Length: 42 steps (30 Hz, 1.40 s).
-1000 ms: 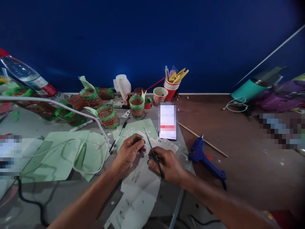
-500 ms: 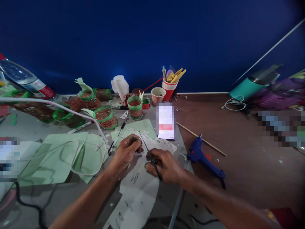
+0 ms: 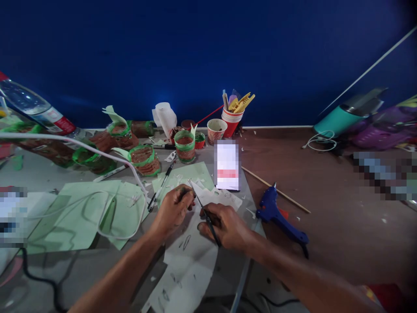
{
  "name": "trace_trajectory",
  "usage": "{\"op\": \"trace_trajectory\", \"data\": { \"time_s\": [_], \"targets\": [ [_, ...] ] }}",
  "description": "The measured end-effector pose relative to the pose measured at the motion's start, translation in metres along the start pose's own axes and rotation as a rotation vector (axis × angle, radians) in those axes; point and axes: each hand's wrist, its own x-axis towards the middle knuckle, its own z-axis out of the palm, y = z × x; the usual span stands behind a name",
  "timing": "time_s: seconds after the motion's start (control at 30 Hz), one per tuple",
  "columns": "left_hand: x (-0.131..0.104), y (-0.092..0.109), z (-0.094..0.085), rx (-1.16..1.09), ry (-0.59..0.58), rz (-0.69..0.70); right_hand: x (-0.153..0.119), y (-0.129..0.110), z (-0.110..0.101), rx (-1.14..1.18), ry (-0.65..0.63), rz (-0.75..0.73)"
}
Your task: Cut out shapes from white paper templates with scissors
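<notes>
In the head view, cutting appears partway along: at the centre of the frame the right hand (image 3: 224, 224) has its grip closed around scissors (image 3: 212, 228) angled up beside the left hand (image 3: 174, 206), whose grip is narrow, finger and thumb pinched together on something too small to tell, if anything. Beneath them, white paper (image 3: 199, 267) runs to the lower centre with drawn outlines (image 3: 186, 242) seemingly left uncut, while scraps (image 3: 134, 201) on green paper (image 3: 81, 191) at centre left suggest some trimming is done.
</notes>
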Motion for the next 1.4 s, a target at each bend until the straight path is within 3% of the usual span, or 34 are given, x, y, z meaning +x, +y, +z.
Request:
{"op": "trace_trajectory", "data": {
  "time_s": [0.73, 1.0, 1.4],
  "targets": [
    [0.002, -0.009, -0.001, -0.087, -0.058, -0.06, 0.0, 0.003, -0.001, 0.056, -0.029, -0.007],
    [-0.001, 0.002, 0.001, 0.001, -0.01, -0.032, -0.001, 0.003, 0.0, 0.068, -0.008, -0.008],
    [-0.003, 0.001, 0.01, -0.246, 0.007, -0.167, -0.002, 0.002, 0.003, 0.058, -0.001, 0.005]
  ]
}}
